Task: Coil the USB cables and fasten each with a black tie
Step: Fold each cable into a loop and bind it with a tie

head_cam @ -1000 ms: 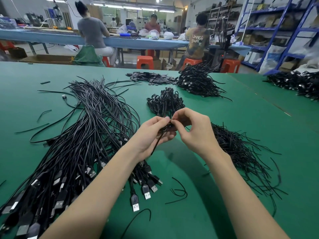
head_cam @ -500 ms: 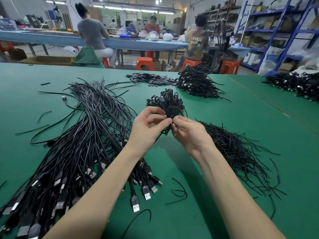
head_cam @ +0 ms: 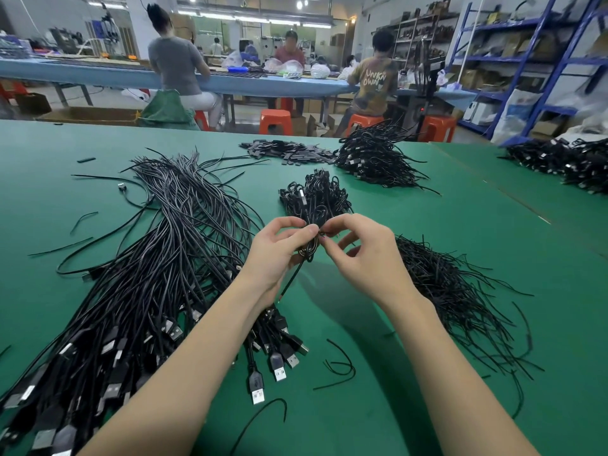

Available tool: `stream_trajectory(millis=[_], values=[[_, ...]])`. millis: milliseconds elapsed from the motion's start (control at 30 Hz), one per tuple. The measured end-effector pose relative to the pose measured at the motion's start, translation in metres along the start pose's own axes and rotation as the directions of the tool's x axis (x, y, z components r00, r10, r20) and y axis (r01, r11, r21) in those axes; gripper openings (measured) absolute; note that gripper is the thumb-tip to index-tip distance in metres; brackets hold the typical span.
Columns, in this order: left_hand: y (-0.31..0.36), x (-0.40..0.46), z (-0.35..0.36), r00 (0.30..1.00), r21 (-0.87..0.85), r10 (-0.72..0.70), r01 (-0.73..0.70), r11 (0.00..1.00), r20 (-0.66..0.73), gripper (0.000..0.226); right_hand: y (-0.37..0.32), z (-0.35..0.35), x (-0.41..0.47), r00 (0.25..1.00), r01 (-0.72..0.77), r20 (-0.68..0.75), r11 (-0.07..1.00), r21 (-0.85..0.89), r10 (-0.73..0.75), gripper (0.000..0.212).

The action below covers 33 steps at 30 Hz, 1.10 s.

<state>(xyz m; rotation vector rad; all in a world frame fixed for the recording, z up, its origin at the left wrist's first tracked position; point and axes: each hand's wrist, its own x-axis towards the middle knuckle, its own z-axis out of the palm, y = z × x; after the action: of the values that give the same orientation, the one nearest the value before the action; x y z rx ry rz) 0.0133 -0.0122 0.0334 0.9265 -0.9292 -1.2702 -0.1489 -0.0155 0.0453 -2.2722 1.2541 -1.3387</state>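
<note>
- A big heap of loose USB cables [head_cam: 141,278] lies on the green table [head_cam: 444,225], by the left arm, plugs nearest.
- A pile of thin black ties [head_cam: 457,294] lies by the right arm.
- The left hand [head_cam: 276,255] holds a coiled cable [head_cam: 307,251] above the table, fingers curled round it.
- The right hand [head_cam: 365,255] pinches at the top of that coil, touching the left fingertips. The tie there is too small to see.
- Just behind the hands sits a small heap of tied coils [head_cam: 316,195].
- Farther back lies a bigger cable pile [head_cam: 375,156].
</note>
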Motion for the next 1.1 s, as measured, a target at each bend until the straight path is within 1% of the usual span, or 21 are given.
stream_trajectory(millis=[67, 133, 167, 200, 233, 267, 300, 333, 367, 433, 467, 500, 533, 700, 767, 867, 933, 967, 1000, 1033, 1100], values=[[-0.001, -0.001, 0.001, 1.0, 0.011, 0.005, -0.005, 1.0, 0.015, 0.022, -0.002, 0.003, 0.0, 0.998, -0.038, -0.045, 0.998, -0.049, 0.035, 0.002], [-0.003, -0.001, 0.003, 0.999, 0.037, 0.032, -0.032, 0.999, 0.007, 0.023, -0.005, 0.009, 0.002, 0.954, -0.284, -0.059, 0.948, 0.142, 0.295, 0.009], [-0.004, -0.002, 0.004, 0.998, 0.056, 0.059, -0.059, 0.997, 0.002, 0.023, -0.008, 0.009, 0.004, 0.864, -0.48, 0.044, 0.796, 0.369, 0.501, 0.012], [-0.004, -0.002, 0.005, 0.996, 0.071, 0.089, -0.089, 0.994, 0.005, 0.023, -0.012, 0.008, 0.007, 0.721, -0.645, 0.254, 0.489, 0.587, 0.645, 0.013], [-0.004, -0.003, 0.007, 0.993, 0.078, 0.116, -0.116, 0.99, 0.012, 0.022, -0.017, 0.005, 0.008, 0.576, -0.713, 0.476, 0.124, 0.69, 0.664, 0.014], [-0.004, -0.002, 0.007, 0.991, 0.08, 0.133, -0.135, 0.988, 0.02, 0.022, -0.018, 0.002, 0.008, 0.491, -0.697, 0.611, -0.139, 0.703, 0.621, 0.014], [-0.004, -0.002, 0.007, 0.99, 0.083, 0.138, -0.139, 0.987, 0.023, 0.022, -0.018, 0.001, 0.007, 0.471, -0.674, 0.657, -0.24, 0.698, 0.588, 0.012], [-0.003, -0.002, 0.006, 0.992, 0.09, 0.127, -0.128, 0.988, 0.02, 0.021, -0.018, 0.003, 0.006, 0.502, -0.68, 0.638, -0.189, 0.708, 0.584, 0.01], [-0.003, -0.001, 0.005, 0.994, 0.091, 0.105, -0.105, 0.99, 0.011, 0.021, -0.018, 0.005, 0.005, 0.582, -0.689, 0.547, 0.009, 0.724, 0.601, 0.005], [-0.002, 0.001, 0.001, 0.998, 0.059, 0.055, -0.055, 0.997, -0.014, 0.018, -0.017, 0.006, 0.001, 0.827, -0.542, 0.246, 0.601, 0.588, 0.505, 0.013], [-0.001, 0.002, -0.001, 0.999, 0.035, 0.041, -0.04, 0.999, -0.024, 0.017, -0.013, 0.006, 0.0, 0.919, -0.391, 0.129, 0.819, 0.42, 0.373, 0.02], [0.0, 0.002, -0.003, 0.999, 0.015, 0.032, -0.032, 0.999, -0.031, 0.016, -0.009, 0.005, -0.001, 0.97, -0.244, 0.072, 0.935, 0.258, 0.234, 0.023], [0.001, 0.003, -0.004, 0.999, 0.005, 0.027, -0.027, 1.0, -0.032, 0.015, -0.005, 0.004, -0.001, 0.99, -0.137, 0.052, 0.98, 0.144, 0.131, 0.023], [-0.001, 0.001, -0.003, 1.0, 0.042, -0.008, 0.007, 0.999, 0.014, 0.017, 0.007, -0.003, -0.005, 1.0, -0.019, -0.003, 0.998, -0.066, 0.019, 0.011], [-0.003, 0.001, -0.004, 1.0, 0.041, -0.014, 0.014, 0.999, 0.008, 0.016, 0.01, -0.006, -0.005, 0.999, 0.001, 0.04, 0.996, -0.093, 0.003, 0.015], [-0.003, 0.0, -0.004, 1.0, 0.039, -0.009, 0.008, 0.999, 0.003, 0.016, 0.01, -0.005, -0.005, 1.0, 0.014, -0.011, 0.996, -0.089, -0.015, 0.01], [-0.003, 0.0, -0.003, 1.0, 0.057, 0.004, -0.005, 0.998, 0.006, 0.017, 0.007, 0.0, -0.004, 0.996, -0.073, -0.053, 0.997, -0.002, 0.073, 0.007], [-0.003, 0.0, -0.003, 1.0, 0.071, 0.017, -0.017, 0.997, 0.007, 0.017, 0.005, 0.003, -0.003, 0.98, -0.188, -0.037, 0.975, 0.12, 0.194, 0.01], [-0.003, -0.001, -0.003, 0.999, 0.087, 0.034, -0.034, 0.996, 0.007, 0.017, 0.003, 0.004, -0.001, 0.934, -0.349, 0.034, 0.889, 0.295, 0.356, 0.013], [-0.003, -0.001, -0.002, 0.999, 0.104, 0.053, -0.053, 0.993, 0.009, 0.018, 0.0, 0.003, 0.001, 0.84, -0.531, 0.187, 0.698, 0.48, 0.509, 0.015], [-0.003, -0.002, -0.001, 0.996, 0.141, 0.086, -0.089, 0.986, 0.026, 0.018, -0.005, 0.001, 0.001, 0.598, -0.745, 0.542, 0.16, 0.648, 0.591, 0.015]])
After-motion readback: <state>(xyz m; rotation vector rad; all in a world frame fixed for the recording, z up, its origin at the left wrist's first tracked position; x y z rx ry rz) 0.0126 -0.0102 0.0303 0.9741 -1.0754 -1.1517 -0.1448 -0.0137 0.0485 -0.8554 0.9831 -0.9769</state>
